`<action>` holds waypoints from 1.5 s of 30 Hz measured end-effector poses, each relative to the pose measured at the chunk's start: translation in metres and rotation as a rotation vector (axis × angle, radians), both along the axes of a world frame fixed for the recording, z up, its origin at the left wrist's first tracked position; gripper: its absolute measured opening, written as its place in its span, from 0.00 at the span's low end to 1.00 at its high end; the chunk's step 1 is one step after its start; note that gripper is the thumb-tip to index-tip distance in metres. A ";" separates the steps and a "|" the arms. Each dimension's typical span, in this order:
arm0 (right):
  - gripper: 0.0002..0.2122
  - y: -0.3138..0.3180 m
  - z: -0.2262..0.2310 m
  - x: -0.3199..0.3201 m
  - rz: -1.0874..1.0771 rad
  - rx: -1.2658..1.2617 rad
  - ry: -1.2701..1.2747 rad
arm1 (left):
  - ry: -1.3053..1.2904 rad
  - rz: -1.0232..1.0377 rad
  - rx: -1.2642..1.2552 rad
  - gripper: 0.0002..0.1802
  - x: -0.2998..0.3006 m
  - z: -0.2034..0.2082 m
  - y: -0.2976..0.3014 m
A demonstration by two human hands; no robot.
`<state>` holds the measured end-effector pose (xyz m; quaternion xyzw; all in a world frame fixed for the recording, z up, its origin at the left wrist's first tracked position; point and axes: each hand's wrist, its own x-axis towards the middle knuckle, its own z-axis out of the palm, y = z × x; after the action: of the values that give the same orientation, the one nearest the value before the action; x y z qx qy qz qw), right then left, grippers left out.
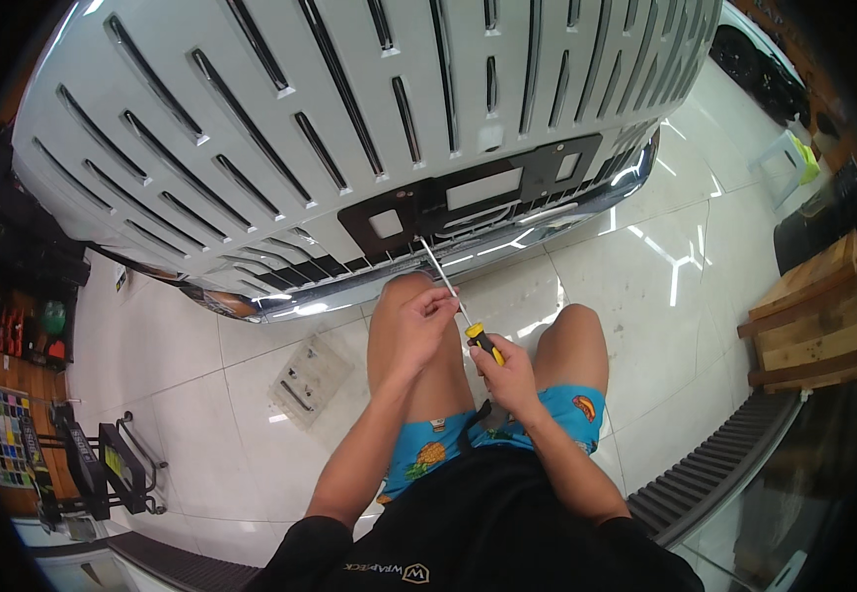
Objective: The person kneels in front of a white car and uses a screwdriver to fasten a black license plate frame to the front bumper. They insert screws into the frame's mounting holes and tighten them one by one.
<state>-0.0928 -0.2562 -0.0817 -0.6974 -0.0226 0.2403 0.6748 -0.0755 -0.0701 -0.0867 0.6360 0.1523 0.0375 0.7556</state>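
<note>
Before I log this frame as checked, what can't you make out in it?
Head view only:
- Screwdriver tip: too thin to see where it meets the bumper; any screw is too small.
- Handle: mostly covered by the right hand.
- Left hand fingertips: curl round the shaft, so the grip is hidden.
- Small parts on the floor tray: too small to name.
- Picture rim: dark and bent by the fisheye.

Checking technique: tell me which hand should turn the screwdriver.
Right, probably: the right hand grips the screwdriver by its yellow-and-black handle, while the left hand only pinches the shaft.
</note>
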 end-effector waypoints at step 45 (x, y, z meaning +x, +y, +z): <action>0.21 0.021 0.021 -0.034 0.042 1.040 1.049 | 0.093 -0.500 -0.721 0.28 -0.036 0.008 -0.007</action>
<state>-0.1268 -0.2355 -0.0607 -0.0805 0.1787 0.5133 0.8355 -0.1112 -0.0775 -0.0790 0.3497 0.0310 -0.2306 0.9075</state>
